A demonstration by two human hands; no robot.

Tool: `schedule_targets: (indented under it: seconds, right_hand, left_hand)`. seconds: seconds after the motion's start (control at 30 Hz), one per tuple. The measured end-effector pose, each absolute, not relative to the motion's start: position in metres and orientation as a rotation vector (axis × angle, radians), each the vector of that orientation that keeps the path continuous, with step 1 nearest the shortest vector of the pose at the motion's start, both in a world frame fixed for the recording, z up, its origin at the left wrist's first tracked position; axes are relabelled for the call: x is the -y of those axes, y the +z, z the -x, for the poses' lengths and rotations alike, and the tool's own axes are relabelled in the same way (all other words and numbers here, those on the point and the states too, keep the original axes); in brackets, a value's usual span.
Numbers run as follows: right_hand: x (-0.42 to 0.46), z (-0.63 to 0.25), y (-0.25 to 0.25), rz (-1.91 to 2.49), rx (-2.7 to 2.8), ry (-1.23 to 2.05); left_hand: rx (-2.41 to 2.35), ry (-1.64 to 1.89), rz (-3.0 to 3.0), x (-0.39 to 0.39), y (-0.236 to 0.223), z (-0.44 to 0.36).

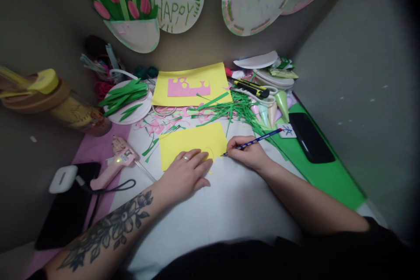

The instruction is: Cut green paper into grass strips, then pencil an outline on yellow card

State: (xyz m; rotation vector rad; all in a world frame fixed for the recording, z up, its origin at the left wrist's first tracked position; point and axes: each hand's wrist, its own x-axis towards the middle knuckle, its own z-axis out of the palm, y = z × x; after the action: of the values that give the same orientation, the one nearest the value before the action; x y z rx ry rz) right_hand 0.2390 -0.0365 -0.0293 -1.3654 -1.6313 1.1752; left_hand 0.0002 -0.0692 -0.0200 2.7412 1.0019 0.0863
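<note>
One pencil (259, 139) sat pinched in your right grip (245, 153), its point at the right edge of the yellow card (183, 138), its shaft slanting up and rightward. The card lay left of that grip, long side crosswise. Your left grip (185, 170), spread flat, rested on it, fingertips by a faint curve (212, 154). Across the desk (236, 214), a plate (113, 116) bore green leaves (123, 96); what the cup (77, 111) held looked too dim to tell.

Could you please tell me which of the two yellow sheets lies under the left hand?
The nearer yellow sheet lies under the left hand; the farther yellow sheet bears a cut pink paper.
</note>
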Motion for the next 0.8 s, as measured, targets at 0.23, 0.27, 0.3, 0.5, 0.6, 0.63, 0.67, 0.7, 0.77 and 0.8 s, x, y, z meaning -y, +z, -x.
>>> schedule_targets:
  seconds: [0.23, 0.27, 0.3, 0.5, 0.6, 0.63, 0.67, 0.7, 0.77, 0.8]
  right_hand:
    - [0.0368, -0.2372, -0.0297, 1.334, 1.719, 1.142]
    - [0.0369, -0.2375, -0.0299, 1.333, 1.727, 1.139]
    - [0.0370, -0.2379, -0.0303, 1.333, 1.731, 1.136]
    - [0.0366, -0.2411, -0.0320, 1.352, 1.632, 1.140]
    - [0.0361, -0.2396, -0.0301, 1.343, 1.636, 1.151]
    - [0.0360, -0.2389, -0.0293, 1.344, 1.650, 1.151]
    - [0.0359, -0.2383, -0.0286, 1.346, 1.662, 1.151]
    - [0.0358, -0.2379, -0.0281, 1.350, 1.669, 1.151]
    - [0.0357, -0.2380, -0.0280, 1.361, 1.657, 1.146]
    - [0.0357, -0.2384, -0.0282, 1.364, 1.640, 1.142]
  left_hand:
    - [-1.013, 0.086, -2.737, 0.0691, -0.0199, -0.0008]
    - [-1.012, 0.089, -2.739, 0.0690, -0.0198, -0.0008]
    - [-1.010, 0.093, -2.742, 0.0689, -0.0196, -0.0008]
    - [-1.006, 0.089, -2.753, 0.0690, -0.0191, -0.0010]
    - [-1.008, 0.086, -2.749, 0.0690, -0.0195, -0.0010]
    - [-1.009, 0.086, -2.748, 0.0690, -0.0196, -0.0010]
    - [-1.010, 0.085, -2.746, 0.0689, -0.0196, -0.0010]
    - [-1.009, 0.084, -2.744, 0.0689, -0.0195, -0.0009]
    - [-1.006, 0.083, -2.741, 0.0688, -0.0191, -0.0008]
    - [-1.004, 0.084, -2.741, 0.0688, -0.0189, -0.0008]
